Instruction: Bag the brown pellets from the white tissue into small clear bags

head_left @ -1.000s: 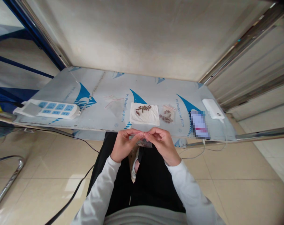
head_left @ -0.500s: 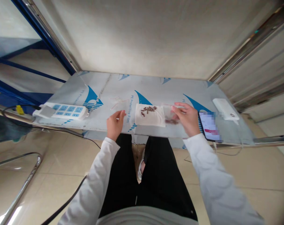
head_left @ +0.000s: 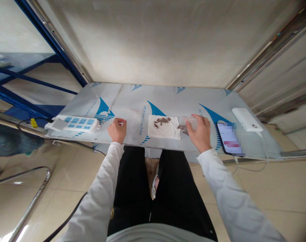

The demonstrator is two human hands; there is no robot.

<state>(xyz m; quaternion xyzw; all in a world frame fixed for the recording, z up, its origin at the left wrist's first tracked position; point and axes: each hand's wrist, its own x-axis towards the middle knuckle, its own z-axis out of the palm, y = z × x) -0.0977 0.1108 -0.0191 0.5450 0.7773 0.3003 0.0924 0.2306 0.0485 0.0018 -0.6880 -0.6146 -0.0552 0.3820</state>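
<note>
Two hands at either side of a white cloth (head_left: 168,132) on a film-covered table (head_left: 125,95).

Far left of the cloth lies a power strip (head_left: 79,123); between them, the left hand (head_left: 117,130) has its fingers curled, thumb and forefinger close together, and whether they pinch anything I cannot tell. On the cloth's upper half sit loose brown pieces (head_left: 163,121); a sideways brush or a tug on the fabric could roll them off. Just right of the cloth is a clear bag (head_left: 185,119) with similar pieces inside; if its mouth is open, lifting it tilted might spill them. The right hand (head_left: 200,131) is at that bag, thumb and fingers parted; a firm hold cannot be made out. Farther right, a phone (head_left: 228,139) could be knocked by a backward swing.
</note>
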